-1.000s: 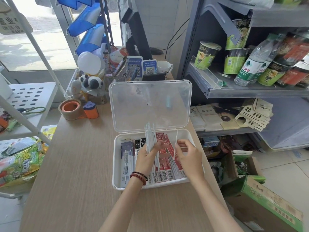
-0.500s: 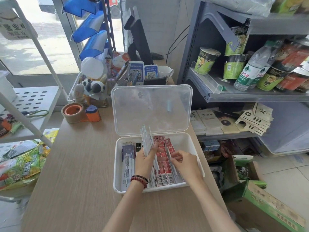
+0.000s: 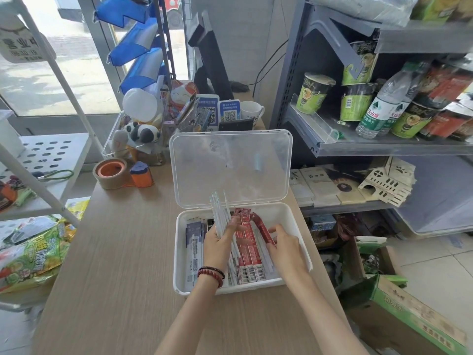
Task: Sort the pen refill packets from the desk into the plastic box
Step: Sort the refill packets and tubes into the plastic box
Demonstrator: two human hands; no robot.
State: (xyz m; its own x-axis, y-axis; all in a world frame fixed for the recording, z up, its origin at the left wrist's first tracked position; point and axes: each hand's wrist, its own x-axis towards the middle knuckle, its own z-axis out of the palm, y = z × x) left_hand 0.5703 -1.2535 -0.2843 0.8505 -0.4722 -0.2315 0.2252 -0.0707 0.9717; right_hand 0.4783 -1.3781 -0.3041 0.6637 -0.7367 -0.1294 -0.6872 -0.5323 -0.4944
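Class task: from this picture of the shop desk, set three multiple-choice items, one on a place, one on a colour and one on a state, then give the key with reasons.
1. Where is the bundle of white refill packets?
A. In the left hand, over the plastic box.
B. On the desk by the tape.
C. On the shelf.

2. What colour is the packet that the right hand pinches?
A. Green.
B. Red.
C. Yellow.

3. How is the box's lid?
A. Shut.
B. Lying on the desk.
C. Open, standing up.

Key: 1A, the hand grips them above the box; 2B, its wrapper shows red; 3C, it rises behind the box.
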